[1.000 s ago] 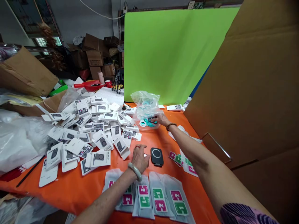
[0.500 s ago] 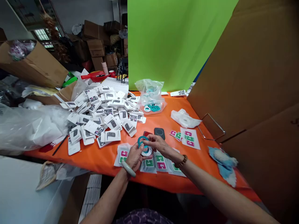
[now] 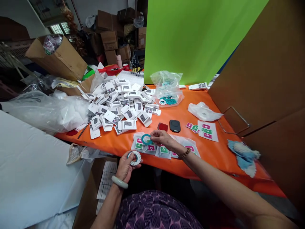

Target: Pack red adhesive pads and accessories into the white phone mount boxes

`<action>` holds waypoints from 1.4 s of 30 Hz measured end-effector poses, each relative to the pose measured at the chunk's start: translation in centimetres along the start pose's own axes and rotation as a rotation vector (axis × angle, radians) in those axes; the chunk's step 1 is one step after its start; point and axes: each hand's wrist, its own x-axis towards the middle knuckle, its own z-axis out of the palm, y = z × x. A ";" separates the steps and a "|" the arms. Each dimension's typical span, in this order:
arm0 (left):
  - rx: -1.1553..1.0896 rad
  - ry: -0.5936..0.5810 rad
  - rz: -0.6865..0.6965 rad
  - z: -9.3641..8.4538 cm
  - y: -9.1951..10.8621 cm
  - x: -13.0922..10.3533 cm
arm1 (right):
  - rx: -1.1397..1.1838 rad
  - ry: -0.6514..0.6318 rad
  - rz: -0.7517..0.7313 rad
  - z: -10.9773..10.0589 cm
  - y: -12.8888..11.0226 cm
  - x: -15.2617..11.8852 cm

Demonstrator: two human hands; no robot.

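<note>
My left hand [image 3: 125,166] is closed on white rings [image 3: 137,158] with some teal at the hole, low in front of the table's edge. Pinched in the fingertips of my right hand [image 3: 160,139] is a teal ring [image 3: 145,140], held over the small translucent bags [image 3: 164,152] with pink and green cards. A red square [image 3: 162,127] and a black square device [image 3: 174,126] lie just behind my right hand. More pink and green cards rest on a white sheet [image 3: 208,130] to the right.
Many small white boxes [image 3: 127,125] are heaped on the orange table [image 3: 218,152]. Behind is a plastic bag of teal rings [image 3: 168,92]. A wire stand [image 3: 234,132] and blue cloth [image 3: 243,156] lie right, beside tall cardboard. An open carton of white boxes stands below.
My hands have moved apart. My left hand went down and left with the white rings, while my right hand drew the teal ring away. The view has shifted, showing more on the left.
</note>
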 end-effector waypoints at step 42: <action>0.026 -0.054 -0.063 2.1 -2.1 0.0 | -0.648 0.257 -0.254 0.2 2.4 -2.8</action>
